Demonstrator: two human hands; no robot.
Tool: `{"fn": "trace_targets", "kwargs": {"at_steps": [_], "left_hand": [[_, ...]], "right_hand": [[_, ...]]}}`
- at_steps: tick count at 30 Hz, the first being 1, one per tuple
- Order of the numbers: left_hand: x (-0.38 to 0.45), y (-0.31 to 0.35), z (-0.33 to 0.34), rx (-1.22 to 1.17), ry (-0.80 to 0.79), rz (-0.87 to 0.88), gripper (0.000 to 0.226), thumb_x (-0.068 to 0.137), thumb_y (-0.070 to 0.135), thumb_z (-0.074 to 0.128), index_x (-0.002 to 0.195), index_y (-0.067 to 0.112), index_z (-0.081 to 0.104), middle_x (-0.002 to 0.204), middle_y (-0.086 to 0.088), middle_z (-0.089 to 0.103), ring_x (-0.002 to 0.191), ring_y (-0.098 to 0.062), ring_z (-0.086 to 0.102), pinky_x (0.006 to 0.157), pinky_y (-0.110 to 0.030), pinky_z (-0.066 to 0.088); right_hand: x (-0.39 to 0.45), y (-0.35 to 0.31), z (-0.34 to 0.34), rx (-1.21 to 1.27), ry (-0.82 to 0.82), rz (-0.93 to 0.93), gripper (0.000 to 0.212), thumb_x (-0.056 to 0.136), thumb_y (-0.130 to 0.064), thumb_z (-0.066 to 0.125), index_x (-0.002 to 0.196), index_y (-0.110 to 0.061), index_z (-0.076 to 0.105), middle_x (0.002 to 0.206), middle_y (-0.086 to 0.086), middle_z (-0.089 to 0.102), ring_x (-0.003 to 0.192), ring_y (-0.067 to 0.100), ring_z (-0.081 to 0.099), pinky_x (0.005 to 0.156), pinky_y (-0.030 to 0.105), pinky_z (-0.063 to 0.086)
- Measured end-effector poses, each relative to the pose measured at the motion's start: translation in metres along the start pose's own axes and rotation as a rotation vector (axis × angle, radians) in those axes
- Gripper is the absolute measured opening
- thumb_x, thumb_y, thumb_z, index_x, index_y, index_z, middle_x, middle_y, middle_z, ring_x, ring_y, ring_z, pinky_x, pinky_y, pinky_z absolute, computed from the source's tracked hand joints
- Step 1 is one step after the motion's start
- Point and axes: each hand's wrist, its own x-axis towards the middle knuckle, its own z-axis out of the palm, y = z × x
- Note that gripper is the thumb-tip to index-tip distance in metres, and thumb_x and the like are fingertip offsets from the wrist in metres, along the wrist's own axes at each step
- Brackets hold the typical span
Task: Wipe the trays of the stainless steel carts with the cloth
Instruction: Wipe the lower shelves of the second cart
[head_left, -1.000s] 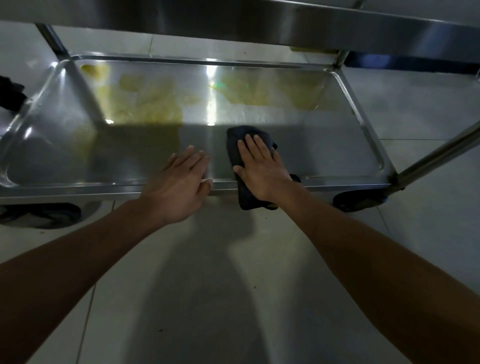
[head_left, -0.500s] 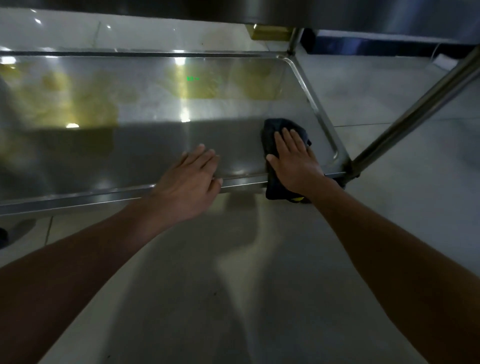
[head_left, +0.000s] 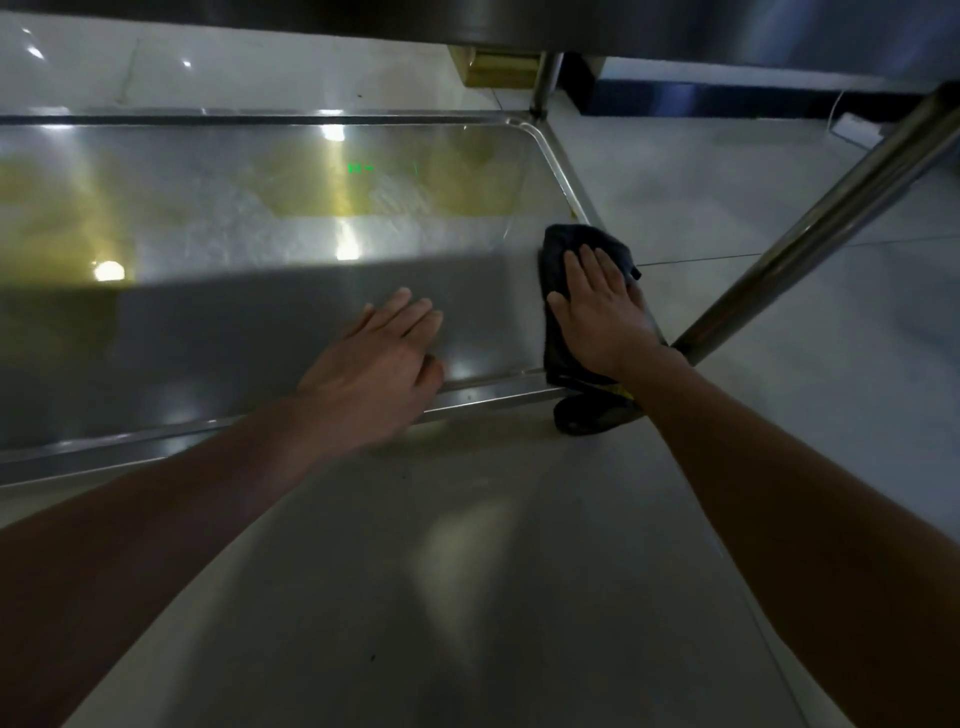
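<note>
Head view: our right hand (head_left: 597, 312) presses flat, fingers spread, on the cloth (head_left: 558, 249) at the tray's (head_left: 260, 291) near right corner. Our left hand (head_left: 374, 364), fingers straight, rests on the near rim. We judge the unwiped length runs leftward.

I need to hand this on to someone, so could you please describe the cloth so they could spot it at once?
Find the low steel tray of the cart near the floor and follow it to its right end. There the right hand presses flat on the cloth, a dark crumpled rag draped over the front rim, the only soft, non-shiny thing there.
</note>
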Motion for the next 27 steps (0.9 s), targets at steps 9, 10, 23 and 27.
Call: {"fn": "trace_targets", "kwargs": {"at_steps": [9,10,23,27], "left_hand": [[0.020,0.001,0.007,-0.011,0.000,0.045,0.060,0.103,0.041,0.032,0.155,0.015,0.019,0.164,0.001,0.014,0.151,-0.013,-0.001,0.123,-0.034,0.004],[0.021,-0.001,0.008,-0.005,0.000,0.051,0.060,0.102,0.041,0.032,0.155,0.015,0.020,0.164,0.002,0.014,0.151,-0.013,-0.001,0.123,-0.034,0.004],[0.002,-0.051,-0.007,0.023,0.048,0.002,0.059,0.101,0.042,0.035,0.153,0.013,0.027,0.162,-0.001,0.022,0.151,-0.017,0.008,0.122,-0.036,0.009],[-0.017,-0.076,-0.016,0.033,0.058,-0.015,0.063,0.099,0.047,0.027,0.152,0.013,0.029,0.161,-0.002,0.024,0.151,-0.017,0.011,0.122,-0.036,0.011]], "right_hand": [[0.056,-0.001,-0.004,0.024,0.071,0.017,0.064,0.106,-0.046,0.020,0.160,-0.016,0.006,0.169,0.005,0.001,0.155,0.019,-0.005,0.124,0.050,0.001],[0.061,-0.002,-0.004,0.022,0.071,0.019,0.064,0.106,-0.046,0.020,0.160,-0.016,0.005,0.169,0.005,0.001,0.155,0.019,-0.006,0.124,0.050,0.001],[0.073,-0.056,-0.004,-0.002,0.044,-0.053,0.061,0.107,-0.044,0.018,0.161,-0.018,0.003,0.169,0.003,-0.003,0.155,0.018,-0.007,0.124,0.051,0.002],[0.067,-0.102,0.000,0.003,0.042,-0.117,0.061,0.107,-0.043,0.018,0.161,-0.017,0.004,0.169,0.003,-0.002,0.155,0.019,-0.006,0.124,0.049,0.002]]}}
